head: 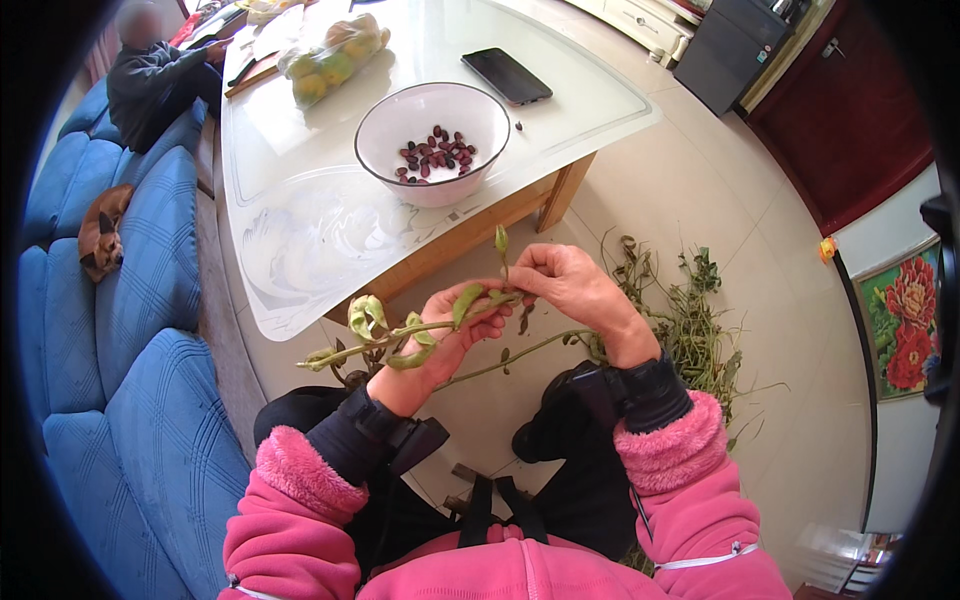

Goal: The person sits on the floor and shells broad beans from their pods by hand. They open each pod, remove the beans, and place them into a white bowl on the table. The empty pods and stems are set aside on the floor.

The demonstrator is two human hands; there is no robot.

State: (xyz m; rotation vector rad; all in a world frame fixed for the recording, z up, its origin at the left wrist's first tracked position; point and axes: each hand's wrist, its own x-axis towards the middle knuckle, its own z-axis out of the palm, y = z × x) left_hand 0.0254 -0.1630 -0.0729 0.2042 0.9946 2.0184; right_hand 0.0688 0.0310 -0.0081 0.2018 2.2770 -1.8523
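Observation:
My left hand is closed around a green bean plant stem that bears several green pods. The stem runs across my left palm and out past the wrist to the left. My right hand touches the stem's right end, its thumb and forefinger pinched together near an upright pod. Whatever lies between those fingertips is too hidden to tell. Beyond my hands, a white bowl with a dark rim stands on the glass-topped table, holding several dark red beans.
A smartphone and a plastic bag of green and yellow fruit lie on the table. Pulled plants are heaped on the floor at right. On the blue sofa at left are a brown dog and a seated person.

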